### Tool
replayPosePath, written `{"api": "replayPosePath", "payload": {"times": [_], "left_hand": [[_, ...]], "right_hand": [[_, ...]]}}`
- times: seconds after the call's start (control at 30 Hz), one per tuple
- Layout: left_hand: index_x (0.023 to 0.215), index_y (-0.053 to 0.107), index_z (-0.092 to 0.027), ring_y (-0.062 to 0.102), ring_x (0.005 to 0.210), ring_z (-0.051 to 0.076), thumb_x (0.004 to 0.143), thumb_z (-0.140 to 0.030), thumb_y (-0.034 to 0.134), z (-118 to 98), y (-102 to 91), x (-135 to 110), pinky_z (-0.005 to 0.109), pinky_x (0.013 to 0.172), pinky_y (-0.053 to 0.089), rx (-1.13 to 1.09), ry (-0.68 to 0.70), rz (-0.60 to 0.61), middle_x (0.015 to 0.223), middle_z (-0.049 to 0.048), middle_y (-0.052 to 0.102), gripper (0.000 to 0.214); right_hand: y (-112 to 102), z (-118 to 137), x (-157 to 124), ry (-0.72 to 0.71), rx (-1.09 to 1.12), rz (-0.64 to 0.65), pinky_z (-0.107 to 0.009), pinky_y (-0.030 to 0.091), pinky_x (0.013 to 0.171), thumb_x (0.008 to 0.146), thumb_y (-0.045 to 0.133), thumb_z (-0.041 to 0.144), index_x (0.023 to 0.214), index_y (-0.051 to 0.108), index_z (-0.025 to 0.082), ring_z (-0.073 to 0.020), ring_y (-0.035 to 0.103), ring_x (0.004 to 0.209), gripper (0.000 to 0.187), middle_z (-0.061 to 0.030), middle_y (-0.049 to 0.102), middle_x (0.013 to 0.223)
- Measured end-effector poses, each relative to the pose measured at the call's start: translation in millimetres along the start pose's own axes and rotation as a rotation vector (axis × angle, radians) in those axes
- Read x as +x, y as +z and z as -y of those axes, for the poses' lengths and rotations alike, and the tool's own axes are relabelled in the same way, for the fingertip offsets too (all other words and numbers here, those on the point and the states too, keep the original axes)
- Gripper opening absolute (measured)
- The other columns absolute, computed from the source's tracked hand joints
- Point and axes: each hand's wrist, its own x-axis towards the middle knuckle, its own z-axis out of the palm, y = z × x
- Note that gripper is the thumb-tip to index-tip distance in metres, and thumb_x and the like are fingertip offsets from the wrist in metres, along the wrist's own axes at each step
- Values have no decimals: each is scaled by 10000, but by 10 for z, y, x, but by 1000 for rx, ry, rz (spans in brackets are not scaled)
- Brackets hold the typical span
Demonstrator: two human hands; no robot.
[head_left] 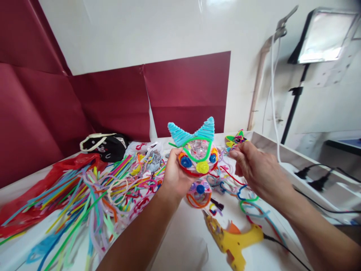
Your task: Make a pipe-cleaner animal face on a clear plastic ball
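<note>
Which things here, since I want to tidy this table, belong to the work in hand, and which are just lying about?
Likely part of the work:
blue-eared figure, in the left hand
yellow glue gun
heaped pipe cleaners, probably supplies

Seemingly just lying about:
black bag
white plastic bag
green-and-yellow figure

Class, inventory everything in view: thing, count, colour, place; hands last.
Eared craft: 1, multicoloured, centre
Small craft: 1, multicoloured, below centre
Spiky craft: 1, yellow-green, back right
Pipe cleaners: many, multicoloured, mostly left
Glue gun: 1, yellow, front
Plastic bags: 2, red and white, left
Cloth bag: 1, black, back left
Plugs: 2, black, right
Cables: several, black and white, right
Lamp: 1, black-framed, upper right
Pipe: 1, pinkish, upper right
Sheets: several, maroon, back
Table: 1, white, below
Left hand: 1, bare, centre
Right hand: 1, bare, right
</note>
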Motion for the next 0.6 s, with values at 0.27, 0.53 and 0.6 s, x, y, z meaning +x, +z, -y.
{"api": "replayPosePath", "payload": {"times": [0.27,0.53,0.6], "left_hand": [[1078,649,-178,656,989,282,798,-332,515,-6,-40,41,506,880,504,-7,-7,-6,1028,82,712,346],[1062,645,-178,648,1011,292,797,-327,510,-15,-17,15,527,886,497,-21,-10,-7,1046,90,705,333],[1055,646,-183,651,1005,292,796,-331,510,-11,-23,16,530,883,498,-20,-18,-5,1033,88,708,328]], "right_hand": [[69,5,-11,-48,8,-9,-288,288,447,951,243,598,751,373,246,-188,526,421,425,-17,566,536],[92,-23,-12,-55,8,-23,-282,280,435,968,280,494,716,360,251,-171,488,374,359,10,513,469],[80,-8,-14,-58,33,-55,-277,317,459,964,345,431,729,417,239,-165,518,415,312,8,549,513]]}}
